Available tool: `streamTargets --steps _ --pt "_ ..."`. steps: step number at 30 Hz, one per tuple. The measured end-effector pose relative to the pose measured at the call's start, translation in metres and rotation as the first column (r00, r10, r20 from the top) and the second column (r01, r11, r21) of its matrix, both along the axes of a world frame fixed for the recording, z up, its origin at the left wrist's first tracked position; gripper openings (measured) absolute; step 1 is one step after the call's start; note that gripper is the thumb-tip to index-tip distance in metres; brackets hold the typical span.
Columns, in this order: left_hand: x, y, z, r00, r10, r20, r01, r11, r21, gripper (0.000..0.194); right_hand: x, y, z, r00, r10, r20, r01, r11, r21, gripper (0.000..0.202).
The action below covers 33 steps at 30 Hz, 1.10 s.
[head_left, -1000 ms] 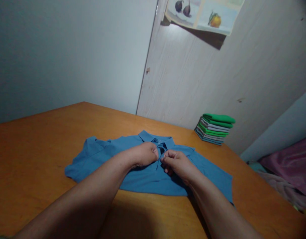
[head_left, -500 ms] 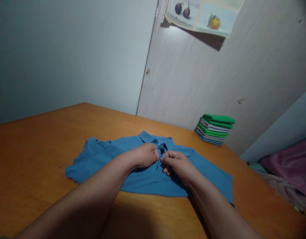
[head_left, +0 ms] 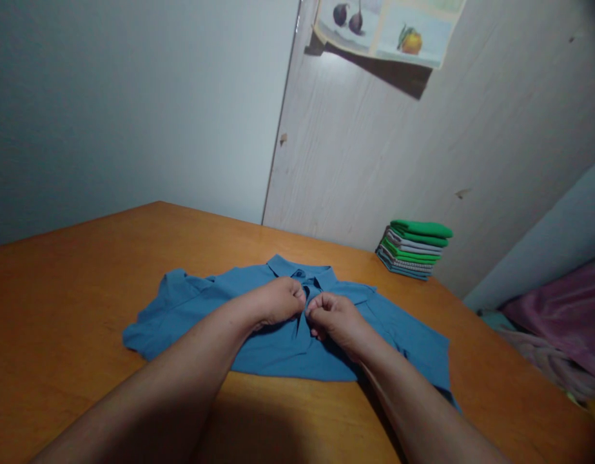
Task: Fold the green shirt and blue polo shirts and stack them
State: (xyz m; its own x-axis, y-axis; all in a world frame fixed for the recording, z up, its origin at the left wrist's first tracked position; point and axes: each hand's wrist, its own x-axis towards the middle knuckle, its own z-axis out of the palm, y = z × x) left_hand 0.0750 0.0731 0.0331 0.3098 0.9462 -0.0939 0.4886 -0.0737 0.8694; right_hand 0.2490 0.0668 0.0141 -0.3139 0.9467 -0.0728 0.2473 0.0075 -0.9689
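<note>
A blue collared shirt (head_left: 273, 357) lies spread on the wooden table, its collar (head_left: 280, 264) at the far side and its sleeves out to left and right. My left hand (head_left: 280, 301) is closed, pinching the shirt's front opening just below the collar. Close beside it, my right hand (head_left: 333, 319) pinches the other edge of the same opening, thumb and fingers together. The fingertips almost meet. Any button between them is hidden by the fingers.
A stack of folded green, grey and blue clothes (head_left: 416, 250) stands at the table's back right. Behind the table (head_left: 75, 283) rises a wall with a fruit picture (head_left: 389, 29). Pink and beige cloth (head_left: 558, 322) lies beyond the right edge.
My right hand has moved slightly left, closer to my left hand, and the gap in the shirt's front has narrowed. The whole view has shifted a little.
</note>
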Motion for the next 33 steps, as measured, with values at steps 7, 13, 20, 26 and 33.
streamTargets --steps 7,13,20,26,33 --pt "0.0011 0.0013 -0.002 0.998 0.064 -0.001 -0.064 0.998 0.008 0.013 -0.0056 0.0001 -0.004 0.999 -0.021 0.029 0.017 0.992 0.123 0.013" --pt "0.0041 0.0015 -0.0031 0.991 0.133 -0.032 -0.133 0.991 0.019 0.009 -0.0049 -0.0008 -0.0043 1.0 0.011 0.022 -0.014 0.995 0.101 0.014" --pt "0.0056 0.0006 0.0003 0.98 0.197 -0.04 -0.192 0.977 0.098 0.016 -0.0064 -0.0024 -0.0026 1.0 0.009 0.002 -0.009 0.995 0.103 0.015" --pt "0.0058 0.0009 0.0012 0.984 0.174 0.036 -0.177 0.977 0.118 0.026 -0.0076 -0.0064 0.0022 0.998 -0.006 -0.063 0.007 1.0 0.014 0.015" --pt "0.0072 -0.0014 0.0051 0.973 0.188 0.134 -0.186 0.982 -0.028 0.031 -0.0063 -0.0065 0.0039 0.999 -0.015 -0.04 0.017 0.999 0.047 0.011"
